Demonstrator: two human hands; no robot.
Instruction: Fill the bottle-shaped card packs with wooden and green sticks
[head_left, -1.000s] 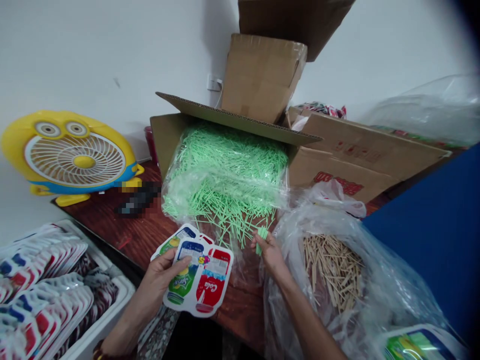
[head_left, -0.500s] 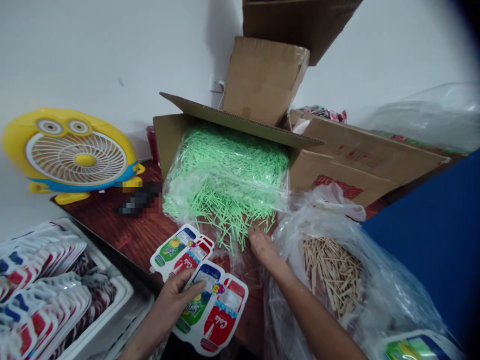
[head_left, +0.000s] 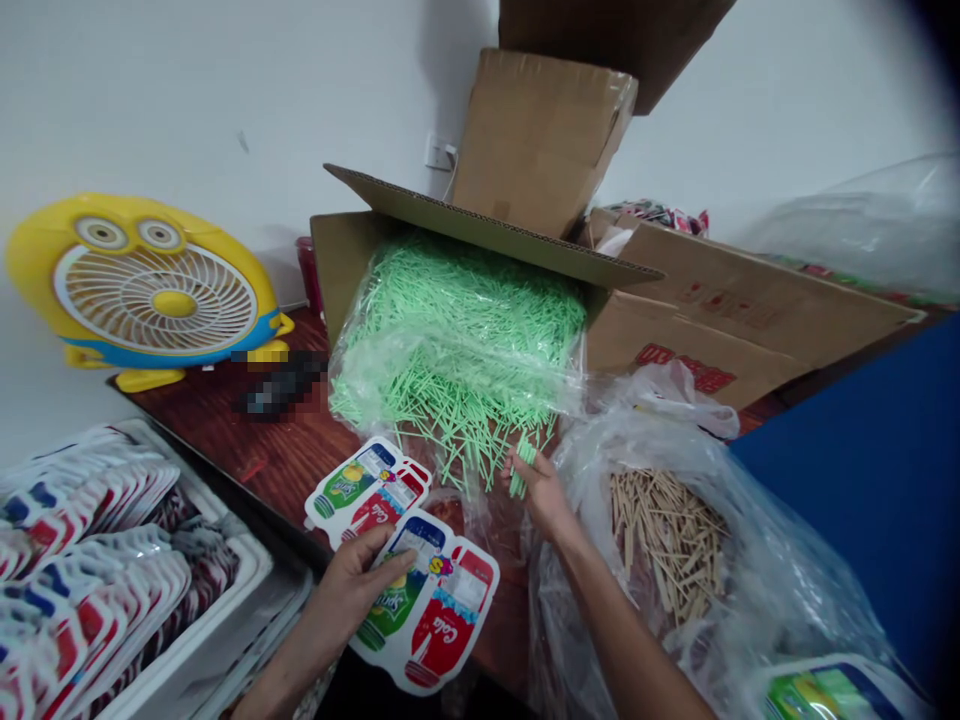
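Between thumb and fingers, my left hand (head_left: 364, 580) grips a twin-can-shaped packet (head_left: 454, 610) printed with a green Sprite side and a red Cola side. Similar packets (head_left: 352, 487) lie on the table just beyond it. My right hand (head_left: 541, 490) is closed on a small bunch of green sticks (head_left: 523, 464), thin and straw-like. Just past that hand, a heap of the same green sticks (head_left: 472, 390) spills out of a clear bag inside an open cardboard box (head_left: 337, 260).
A clear bag of brown wooden sticks (head_left: 671, 540) stands right of my right forearm. At left, a white bin (head_left: 255, 570) holds rows of packets. A yellow fan (head_left: 172, 300) and a black pixelated object (head_left: 281, 385) sit on the table. Cardboard boxes (head_left: 540, 140) stand behind.
My right hand has lifted slightly from the edge of the green heap, with a bunch of green sticks now showing in its fingers. My left hand still holds the packet.
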